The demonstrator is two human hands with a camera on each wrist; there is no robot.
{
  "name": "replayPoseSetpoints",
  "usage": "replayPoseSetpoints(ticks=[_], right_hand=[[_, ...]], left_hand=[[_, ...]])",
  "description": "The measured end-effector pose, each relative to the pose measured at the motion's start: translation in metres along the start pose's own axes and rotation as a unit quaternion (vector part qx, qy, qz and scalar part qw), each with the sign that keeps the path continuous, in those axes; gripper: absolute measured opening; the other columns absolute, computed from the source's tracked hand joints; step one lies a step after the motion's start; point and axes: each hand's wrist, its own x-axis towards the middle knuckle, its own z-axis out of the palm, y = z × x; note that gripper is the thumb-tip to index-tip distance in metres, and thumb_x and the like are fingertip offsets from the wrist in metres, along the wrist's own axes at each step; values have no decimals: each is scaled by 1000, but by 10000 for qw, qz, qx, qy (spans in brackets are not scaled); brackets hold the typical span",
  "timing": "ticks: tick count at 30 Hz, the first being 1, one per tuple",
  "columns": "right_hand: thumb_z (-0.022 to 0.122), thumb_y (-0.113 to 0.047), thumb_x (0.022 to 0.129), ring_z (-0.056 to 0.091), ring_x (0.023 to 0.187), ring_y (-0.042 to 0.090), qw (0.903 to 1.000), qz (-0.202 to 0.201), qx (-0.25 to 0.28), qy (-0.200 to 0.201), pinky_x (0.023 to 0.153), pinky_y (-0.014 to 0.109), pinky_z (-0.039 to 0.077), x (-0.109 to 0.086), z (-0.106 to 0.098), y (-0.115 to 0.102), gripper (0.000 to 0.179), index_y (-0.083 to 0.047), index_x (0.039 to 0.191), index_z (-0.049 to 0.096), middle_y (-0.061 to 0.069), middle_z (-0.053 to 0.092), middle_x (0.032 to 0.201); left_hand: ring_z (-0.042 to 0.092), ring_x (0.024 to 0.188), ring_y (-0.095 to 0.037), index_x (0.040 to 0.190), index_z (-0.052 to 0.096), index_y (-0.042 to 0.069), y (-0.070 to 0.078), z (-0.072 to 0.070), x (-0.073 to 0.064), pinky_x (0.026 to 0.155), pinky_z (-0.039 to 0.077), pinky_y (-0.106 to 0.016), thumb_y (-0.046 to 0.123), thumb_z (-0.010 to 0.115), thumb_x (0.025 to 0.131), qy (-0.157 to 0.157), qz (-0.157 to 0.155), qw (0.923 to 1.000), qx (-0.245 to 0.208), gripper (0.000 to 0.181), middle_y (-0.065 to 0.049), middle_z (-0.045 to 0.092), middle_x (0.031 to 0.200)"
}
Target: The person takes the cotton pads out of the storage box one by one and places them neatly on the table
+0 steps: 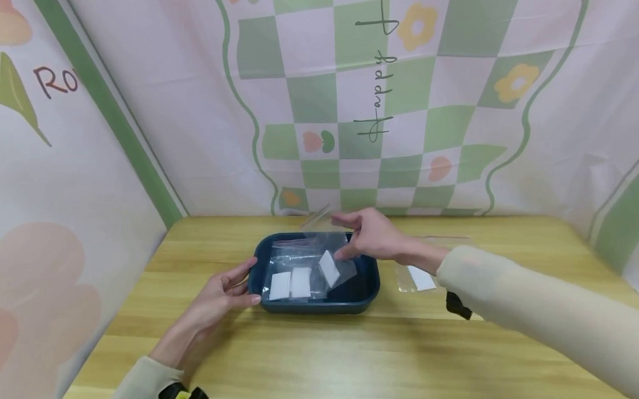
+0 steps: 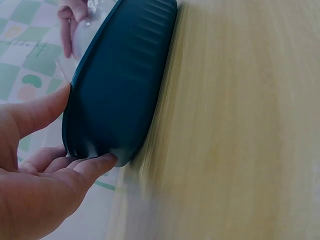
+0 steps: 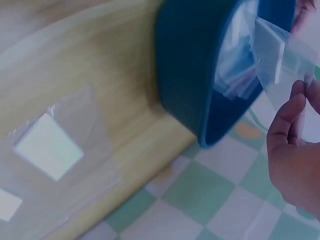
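A dark blue plastic tray (image 1: pixel 320 308) rests on the wooden table. My left hand (image 1: pixel 215 301) holds its left end, with the thumb at the rim and the fingers against the outer wall in the left wrist view. My right hand (image 1: pixel 375 234) pinches a clear zip bag (image 3: pixel 269 47) by its upper part, over the right half of the tray. Inside that bag is a white rectangular piece (image 1: pixel 329 269), hanging tilted. Two more white pieces (image 1: pixel 301 282) in clear bags lie in the tray's left half.
To the right of the tray, more white pieces in a clear bag (image 3: pixel 48 146) lie on the table (image 1: pixel 344 361), partly hidden by the right forearm in the head view. A patterned green-and-white cloth (image 1: pixel 356 106) hangs behind the table's back edge.
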Motion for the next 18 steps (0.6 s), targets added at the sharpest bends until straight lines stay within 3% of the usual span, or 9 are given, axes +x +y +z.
replayPoseSetpoints(ticks=[2,5,6,8,12,18], right_hand=[[91,-8,80,41,48,10,10000,39,-35,48,52,26,40,-4,-9,-1,88,-7,157,48,10,61,149],[91,-10,80,43,53,12,9999,92,-40,112,53,26,39,-12,-22,-3,90,-8,158,47,17,71,123],[91,-10,80,45,55,13,9998,98,-34,145,54,27,40,-15,-26,-4,90,-8,159,46,17,71,123],[91,-10,80,50,59,16,9997,117,-8,203,56,27,45,-22,-36,-4,91,-8,159,46,17,70,125],[90,-9,81,63,69,20,9993,149,132,313,67,29,57,-36,-56,-2,92,-8,160,44,10,48,160],[88,-10,84,59,67,17,9988,260,110,388,68,26,56,-56,-84,6,92,-7,162,40,12,48,161]], left_hand=[[36,149,-42,164,34,6,0,0,0,114,40,-41,-5,75,92,-4,-1,10000,-7,84,-17,23,171],[36,149,-42,164,34,6,1,1,0,114,40,-40,-6,75,92,1,-1,10000,-2,84,-17,23,171],[36,149,-42,164,34,6,1,1,0,114,40,-40,-6,75,92,-2,-3,10000,-2,84,-17,23,171],[36,149,-42,164,34,6,1,1,0,114,41,-40,-6,75,92,2,-1,10000,5,84,-17,23,171],[36,149,-41,164,35,7,1,1,0,114,41,-41,-5,76,92,12,-7,10000,34,83,-16,24,171],[36,149,-41,164,35,7,1,1,0,114,41,-41,-5,76,93,35,-29,10000,38,83,-16,24,171]])
